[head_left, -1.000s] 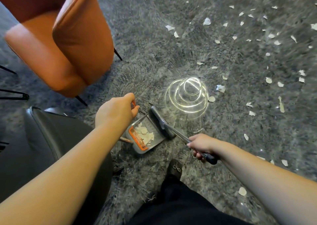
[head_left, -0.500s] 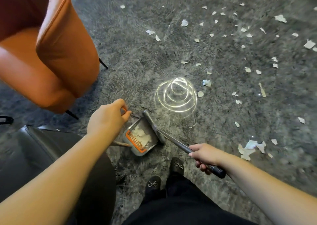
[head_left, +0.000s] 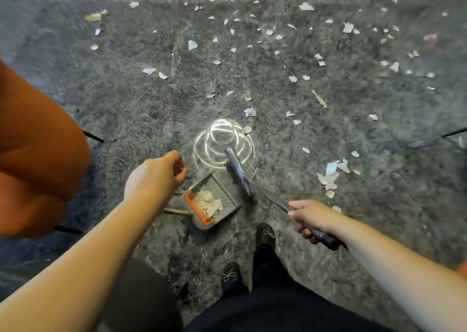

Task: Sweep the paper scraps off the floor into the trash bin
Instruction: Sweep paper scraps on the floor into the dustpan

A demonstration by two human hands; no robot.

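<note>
My left hand (head_left: 154,177) is closed around the top of the upright dustpan handle. The grey dustpan (head_left: 225,192) with an orange comb edge sits on the grey carpet below it, holding a small heap of paper scraps (head_left: 209,201). My right hand (head_left: 312,216) grips the broom handle, and the broom (head_left: 237,169) has its head at the pan's open mouth. Several white paper scraps (head_left: 331,173) lie scattered over the carpet to the right and far ahead. No trash bin is in view.
An orange armchair (head_left: 38,159) with thin black legs stands at the left. A dark seat (head_left: 141,304) sits under my left arm. A bright ring-shaped light reflection (head_left: 222,139) lies just beyond the pan. My black shoes (head_left: 265,234) are behind the pan.
The view has shifted right, so the armchair slid left and more scraps show at right. The broom head has swung from the pan's left side toward its far mouth. Both hands keep their grips.
</note>
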